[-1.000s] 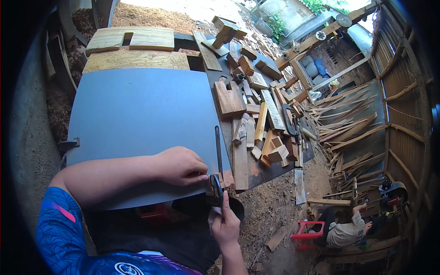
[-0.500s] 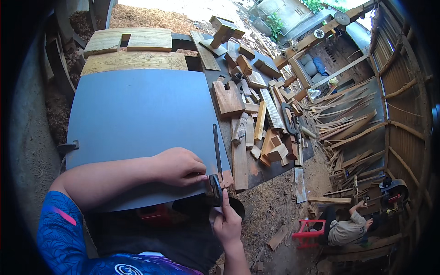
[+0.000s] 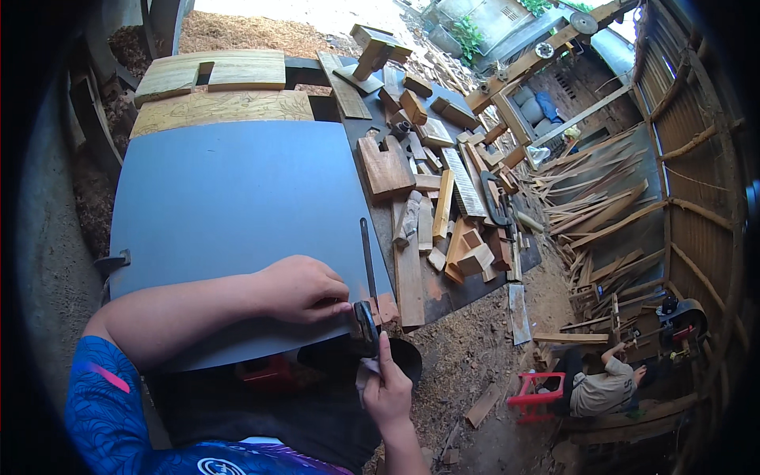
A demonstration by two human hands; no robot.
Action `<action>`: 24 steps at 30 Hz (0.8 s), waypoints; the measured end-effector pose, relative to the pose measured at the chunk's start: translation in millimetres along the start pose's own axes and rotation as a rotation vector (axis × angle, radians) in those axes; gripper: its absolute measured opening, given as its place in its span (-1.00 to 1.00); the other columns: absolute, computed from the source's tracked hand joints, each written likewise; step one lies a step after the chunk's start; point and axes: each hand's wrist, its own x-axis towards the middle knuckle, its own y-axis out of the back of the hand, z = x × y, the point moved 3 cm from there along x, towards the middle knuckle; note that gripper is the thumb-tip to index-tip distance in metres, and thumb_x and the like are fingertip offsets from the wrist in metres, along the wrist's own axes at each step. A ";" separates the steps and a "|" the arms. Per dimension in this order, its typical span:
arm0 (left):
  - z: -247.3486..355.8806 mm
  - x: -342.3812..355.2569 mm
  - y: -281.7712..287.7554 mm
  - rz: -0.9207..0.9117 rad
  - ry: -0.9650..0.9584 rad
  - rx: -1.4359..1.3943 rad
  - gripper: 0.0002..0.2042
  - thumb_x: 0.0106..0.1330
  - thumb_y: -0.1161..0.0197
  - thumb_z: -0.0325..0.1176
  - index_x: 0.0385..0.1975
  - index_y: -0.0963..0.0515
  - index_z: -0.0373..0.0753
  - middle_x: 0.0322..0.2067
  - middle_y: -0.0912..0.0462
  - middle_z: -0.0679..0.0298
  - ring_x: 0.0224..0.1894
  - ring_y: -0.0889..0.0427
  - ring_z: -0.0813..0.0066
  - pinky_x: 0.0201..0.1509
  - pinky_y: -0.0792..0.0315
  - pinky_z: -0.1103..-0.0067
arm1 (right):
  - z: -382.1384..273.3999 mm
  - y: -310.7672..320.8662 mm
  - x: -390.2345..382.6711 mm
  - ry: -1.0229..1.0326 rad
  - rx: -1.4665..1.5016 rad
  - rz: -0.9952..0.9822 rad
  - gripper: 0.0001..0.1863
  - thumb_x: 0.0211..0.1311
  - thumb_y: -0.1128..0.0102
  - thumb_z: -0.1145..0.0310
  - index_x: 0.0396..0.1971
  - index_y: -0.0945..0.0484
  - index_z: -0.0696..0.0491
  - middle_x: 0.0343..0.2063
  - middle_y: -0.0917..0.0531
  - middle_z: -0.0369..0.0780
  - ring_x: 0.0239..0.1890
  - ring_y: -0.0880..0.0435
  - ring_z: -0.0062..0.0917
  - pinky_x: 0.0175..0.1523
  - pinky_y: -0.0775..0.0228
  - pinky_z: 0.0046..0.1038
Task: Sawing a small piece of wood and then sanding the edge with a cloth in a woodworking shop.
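Note:
A dark metal clamp sits at the near right corner of a smooth blue-grey board. Beside its jaw is a small pinkish wood block, and a slim dark metal bar with a hole at its far end lies along the board from there. My left hand rests on the board, fingers curled, tips against the clamp's left side; what they pinch is hidden. From below, my right hand grips the clamp's lower part, index finger stretched up along it. Something whitish shows under its fingers.
Right of the board, many wood offcuts and a black C-clamp crowd the bench. Another metal clamp grips the board's left edge. Pale planks lie at the back. A person works at the far right beside a red stool.
The view has shifted slightly, moving the scene a little left. Both hands stay at the clamp, the right one slightly lower against it.

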 end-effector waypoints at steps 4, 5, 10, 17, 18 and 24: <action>1.6 -1.8 0.1 0.057 -0.027 -0.028 -0.76 0.46 -0.23 -0.17 -0.28 -0.66 -0.21 -0.37 -0.68 0.12 -0.24 -0.68 0.04 -0.20 -0.56 0.23 | 1.4 9.1 -32.1 -0.050 0.001 -0.013 -0.32 0.24 -0.07 0.64 0.42 -0.39 0.11 -0.39 -0.72 -0.06 -0.42 -0.75 -0.18 -0.24 -0.61 -0.27; 4.2 -1.4 2.0 0.035 -0.011 -0.021 -0.73 0.48 -0.19 -0.14 -0.31 -0.65 -0.22 -0.38 -0.68 0.10 -0.23 -0.68 0.02 -0.17 -0.56 0.22 | 4.5 13.5 -45.3 -0.061 -0.016 -0.024 -0.31 0.23 -0.04 0.64 0.43 -0.38 0.12 -0.35 -0.74 -0.03 -0.37 -0.78 -0.18 -0.21 -0.62 -0.28; 8.0 4.6 -0.1 -0.014 -0.015 -0.011 -0.68 0.51 -0.14 -0.12 -0.34 -0.64 -0.23 -0.39 -0.68 0.08 -0.22 -0.68 0.00 -0.15 -0.56 0.21 | -5.3 24.9 -54.2 -0.360 0.079 -0.004 -0.27 0.28 0.01 0.59 0.51 -0.16 0.17 -0.31 -0.77 0.00 -0.29 -0.82 -0.15 -0.16 -0.65 -0.28; -0.6 -1.6 -3.2 0.031 -0.024 -0.019 -0.76 0.47 -0.22 -0.17 -0.29 -0.65 -0.21 -0.38 -0.68 0.12 -0.24 -0.68 0.03 -0.21 -0.56 0.22 | -3.5 6.2 -5.0 -0.267 -0.078 -0.105 -0.87 0.38 -0.08 0.45 -0.17 -0.54 0.13 -0.38 -0.70 0.12 -0.28 -0.71 0.12 -0.23 -0.55 0.06; -0.9 -3.1 -3.3 0.057 -0.036 -0.032 -0.75 0.47 -0.21 -0.16 -0.30 -0.65 -0.21 -0.38 -0.68 0.11 -0.24 -0.68 0.03 -0.21 -0.56 0.22 | -3.3 9.3 -10.7 -0.261 -0.081 -0.111 -0.87 0.38 -0.08 0.45 -0.17 -0.54 0.13 -0.38 -0.70 0.12 -0.28 -0.71 0.12 -0.23 -0.55 0.06; 7.2 4.3 1.4 -0.008 -0.033 0.012 -0.72 0.49 -0.19 -0.14 -0.32 -0.64 -0.23 -0.38 -0.67 0.10 -0.23 -0.68 0.01 -0.19 -0.56 0.22 | 4.6 25.3 -50.4 -0.385 -0.070 -0.151 -0.80 0.36 -0.04 0.45 -0.09 -0.56 0.15 -0.41 -0.70 0.13 -0.27 -0.74 0.10 -0.21 -0.57 0.04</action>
